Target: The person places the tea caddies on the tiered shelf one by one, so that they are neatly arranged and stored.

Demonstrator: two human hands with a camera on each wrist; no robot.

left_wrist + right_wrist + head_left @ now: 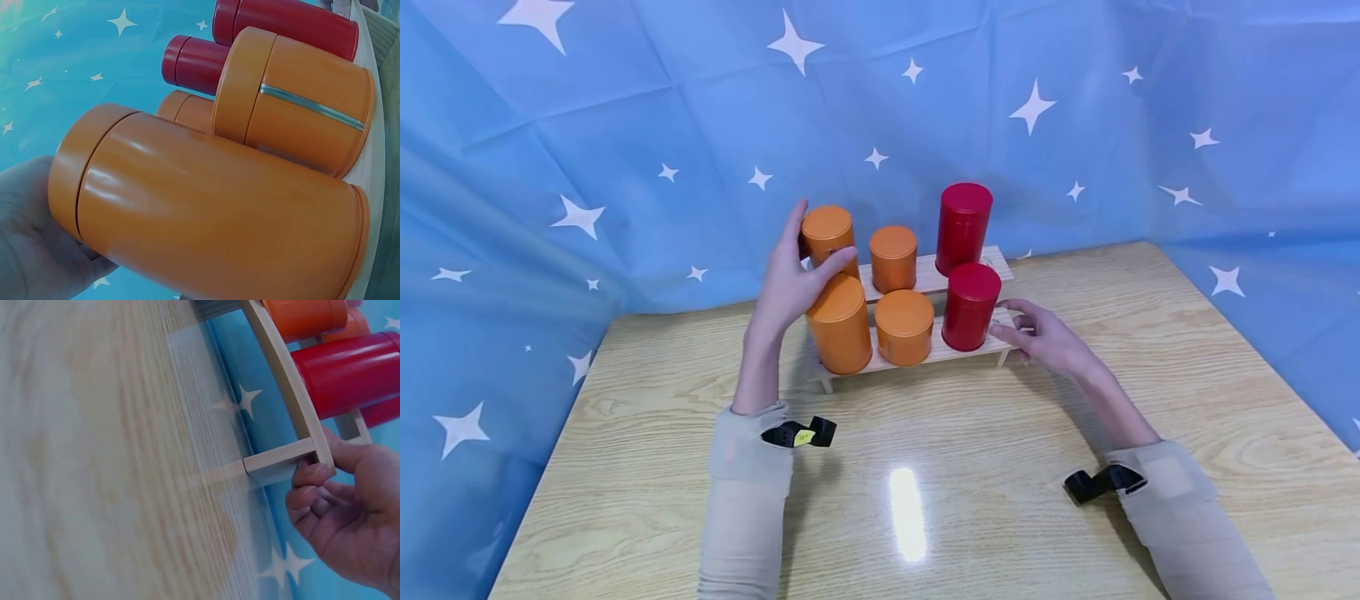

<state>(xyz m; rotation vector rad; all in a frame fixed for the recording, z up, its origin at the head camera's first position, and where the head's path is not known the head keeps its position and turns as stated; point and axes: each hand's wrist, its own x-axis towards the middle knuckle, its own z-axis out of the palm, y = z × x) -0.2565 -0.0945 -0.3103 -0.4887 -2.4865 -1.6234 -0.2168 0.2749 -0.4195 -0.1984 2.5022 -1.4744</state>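
Note:
My left hand holds the rear left orange canister, thumb across its front and fingers at its left side. A taller orange canister stands just in front, filling much of the left wrist view and hiding the held one there. My right hand pinches the right end of the low wooden shelf, thumb above and curled fingers below. Along the front shelf also stand a short orange canister and a red canister.
On the rear wooden shelf stand a small orange canister and a tall red canister. Both shelves sit toward the back of a wood-grain table. Behind hangs a blue cloth with white stars.

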